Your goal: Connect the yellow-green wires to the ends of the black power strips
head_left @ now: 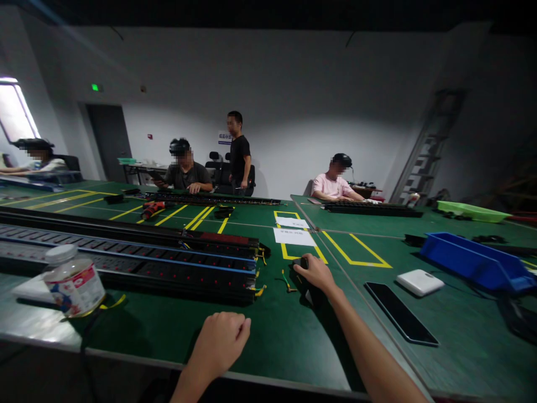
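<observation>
My left hand [221, 340] is curled into a loose fist, low over the near edge of the green table; nothing shows in it. Farther forward, my right hand [315, 272] is closed over a small black object [299, 263] on the tabletop. My palm and the shadow hide most of that object, and its kind cannot be made out. A short green and yellow wire [287, 280] lies just left of my right hand. Beyond it are white paper labels [294, 237] inside yellow tape. Long black strips with red dots [188, 277] end to the left, with yellow-green wires at their ends.
At left stands a clear jar [75, 282] with a white lid. On the right are a black phone [400, 313], a white box [419, 282], a blue bin [474, 260] and a green tray [472, 211]. A red drill [151, 210] lies farther back. Several people are across the table.
</observation>
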Action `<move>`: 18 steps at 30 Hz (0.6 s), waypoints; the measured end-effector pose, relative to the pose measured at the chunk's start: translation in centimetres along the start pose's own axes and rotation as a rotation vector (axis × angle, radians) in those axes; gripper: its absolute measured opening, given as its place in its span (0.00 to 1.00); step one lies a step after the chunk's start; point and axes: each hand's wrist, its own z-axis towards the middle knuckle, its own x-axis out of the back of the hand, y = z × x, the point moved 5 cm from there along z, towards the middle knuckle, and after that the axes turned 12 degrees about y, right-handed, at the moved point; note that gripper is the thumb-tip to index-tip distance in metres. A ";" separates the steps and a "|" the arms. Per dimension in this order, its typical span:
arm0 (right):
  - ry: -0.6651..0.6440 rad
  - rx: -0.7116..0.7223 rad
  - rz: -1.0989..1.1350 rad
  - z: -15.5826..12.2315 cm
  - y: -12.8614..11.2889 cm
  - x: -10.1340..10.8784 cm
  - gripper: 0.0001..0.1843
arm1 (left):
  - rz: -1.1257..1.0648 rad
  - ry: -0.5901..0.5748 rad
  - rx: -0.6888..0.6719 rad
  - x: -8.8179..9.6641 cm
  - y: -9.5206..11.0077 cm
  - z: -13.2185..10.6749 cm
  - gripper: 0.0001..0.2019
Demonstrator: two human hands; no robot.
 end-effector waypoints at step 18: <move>-0.026 0.010 -0.068 -0.2 -0.5 0.3 0.27 | -0.002 -0.004 0.001 0.0 0.0 0.0 0.23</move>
